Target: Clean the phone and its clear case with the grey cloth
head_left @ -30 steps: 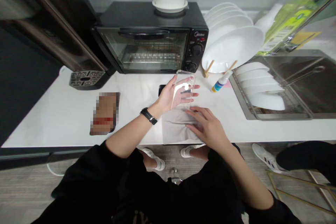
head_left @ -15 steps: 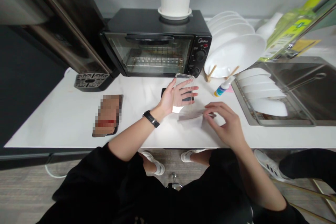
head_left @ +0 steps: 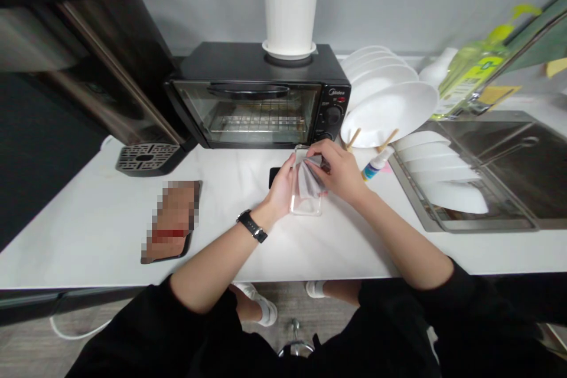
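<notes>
Holding a clear phone case (head_left: 305, 209) in the left hand (head_left: 280, 190), palm side up, with the thumb along one long edge and the fingers behind it, so you can see a bit of them through the plastic. Narrow grip, basically just the case. The right hand (head_left: 340, 172) has a grey cloth (head_left: 307, 182) pinched in the fingers, bunched at the top and hanging loose at the bottom, right over the case. Can't tell exactly how much of the cloth presses on it.

The case is up above the white surface (head_left: 349, 254), between the oven and the near edge. Behind the left hand there's a flat black thing (head_left: 274, 176), mostly hidden, so no clue what it is. Black watch (head_left: 252, 226) on the left wrist.

Over toward the near left corner of the surface there's a dark-edged flat item (head_left: 170, 221), face pixelated out, lying well apart from both hands. A small spray bottle (head_left: 375, 166) stands near the right hand, just short of the sink's (head_left: 416, 212) left edge. Toward the far edge you've got the black toaster oven (head_left: 261, 112) with a white pot (head_left: 292, 6) on top, and white plates (head_left: 390, 112) racked upright beside it.
</notes>
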`<state>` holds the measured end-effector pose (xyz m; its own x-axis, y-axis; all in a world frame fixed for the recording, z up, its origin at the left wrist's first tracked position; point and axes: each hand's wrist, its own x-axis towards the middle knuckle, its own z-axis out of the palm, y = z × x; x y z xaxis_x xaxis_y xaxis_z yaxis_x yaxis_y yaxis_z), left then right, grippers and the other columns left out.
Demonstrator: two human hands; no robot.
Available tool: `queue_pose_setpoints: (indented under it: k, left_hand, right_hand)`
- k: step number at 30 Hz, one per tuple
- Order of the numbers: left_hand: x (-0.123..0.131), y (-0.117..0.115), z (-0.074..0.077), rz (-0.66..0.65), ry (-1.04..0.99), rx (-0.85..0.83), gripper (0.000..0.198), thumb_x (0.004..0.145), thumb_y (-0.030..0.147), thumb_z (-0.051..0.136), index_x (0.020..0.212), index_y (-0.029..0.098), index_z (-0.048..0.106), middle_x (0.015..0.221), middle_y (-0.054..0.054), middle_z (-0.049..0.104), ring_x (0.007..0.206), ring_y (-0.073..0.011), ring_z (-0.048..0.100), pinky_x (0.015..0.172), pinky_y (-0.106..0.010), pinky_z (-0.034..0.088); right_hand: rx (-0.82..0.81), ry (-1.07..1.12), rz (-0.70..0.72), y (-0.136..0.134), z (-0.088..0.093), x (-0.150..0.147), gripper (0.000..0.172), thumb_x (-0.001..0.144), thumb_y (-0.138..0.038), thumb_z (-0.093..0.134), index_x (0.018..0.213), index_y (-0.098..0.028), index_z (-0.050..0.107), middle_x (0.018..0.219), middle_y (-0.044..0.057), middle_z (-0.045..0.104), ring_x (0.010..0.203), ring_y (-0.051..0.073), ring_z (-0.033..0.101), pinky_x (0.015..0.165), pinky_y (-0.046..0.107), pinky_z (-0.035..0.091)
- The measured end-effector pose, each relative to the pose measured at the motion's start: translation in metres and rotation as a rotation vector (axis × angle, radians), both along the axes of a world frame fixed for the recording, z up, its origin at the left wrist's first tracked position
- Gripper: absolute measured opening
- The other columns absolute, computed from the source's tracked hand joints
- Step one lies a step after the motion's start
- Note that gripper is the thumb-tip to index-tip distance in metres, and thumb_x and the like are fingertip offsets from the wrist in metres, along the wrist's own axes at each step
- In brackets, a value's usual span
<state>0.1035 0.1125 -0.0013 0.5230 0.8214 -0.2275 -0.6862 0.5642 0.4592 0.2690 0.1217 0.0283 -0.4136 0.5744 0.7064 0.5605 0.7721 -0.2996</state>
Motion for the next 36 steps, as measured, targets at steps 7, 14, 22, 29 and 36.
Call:
queue_pose_setpoints:
  k: [7, 14, 22, 29, 36]
  left_hand:
    - [-0.002, -0.006, 0.015, 0.126, 0.041, 0.002, 0.047, 0.114, 0.043, 0.037, 0.122, 0.019, 0.077, 0.098, -0.004, 0.079, 0.084, -0.0161, 0.074, 0.080, -0.028, 0.058]
    - [-0.001, -0.005, 0.006, -0.051, 0.168, 0.131, 0.060, 0.109, 0.062, 0.034, 0.160, 0.036, 0.052, 0.126, -0.009, 0.076, 0.107, -0.0270, 0.073, 0.103, -0.053, 0.057]
    - [0.007, -0.006, 0.005, -0.084, 0.168, 0.090, 0.051, 0.110, 0.055, 0.036, 0.135, 0.025, 0.069, 0.104, -0.008, 0.078, 0.093, -0.0242, 0.073, 0.096, -0.044, 0.058]
    - [-0.005, -0.005, 0.011, 0.013, 0.040, 0.138, 0.057, 0.112, 0.052, 0.035, 0.164, 0.038, 0.052, 0.101, 0.000, 0.080, 0.093, -0.0183, 0.076, 0.087, -0.030, 0.057]
    - [-0.021, 0.004, 0.020, 0.200, 0.060, 0.220, 0.067, 0.111, 0.069, 0.026, 0.173, 0.046, 0.029, 0.110, -0.005, 0.077, 0.111, -0.0226, 0.077, 0.105, -0.041, 0.058]
  right_hand:
    - [-0.005, -0.092, 0.071, -0.010, -0.019, 0.000, 0.037, 0.101, -0.043, 0.072, 0.133, -0.025, 0.075, 0.131, 0.012, 0.078, 0.121, 0.031, 0.073, 0.104, 0.052, 0.062]
    - [0.003, -0.015, -0.147, -0.002, -0.027, 0.003, 0.029, 0.109, -0.027, 0.058, 0.127, -0.028, 0.080, 0.123, 0.010, 0.079, 0.106, 0.024, 0.073, 0.090, 0.042, 0.064]
    - [-0.075, 0.167, -0.176, -0.012, -0.025, -0.012, 0.026, 0.107, -0.025, 0.061, 0.123, -0.029, 0.082, 0.112, 0.008, 0.077, 0.101, 0.020, 0.074, 0.085, 0.038, 0.064]
    - [-0.064, 0.065, -0.053, -0.021, -0.030, -0.025, 0.027, 0.107, -0.023, 0.060, 0.117, -0.028, 0.084, 0.106, 0.008, 0.079, 0.093, 0.022, 0.074, 0.078, 0.038, 0.061]
    - [0.023, -0.039, 0.166, -0.026, -0.030, -0.031, 0.025, 0.108, -0.026, 0.059, 0.109, -0.027, 0.084, 0.097, 0.004, 0.080, 0.089, 0.018, 0.074, 0.078, 0.032, 0.059]
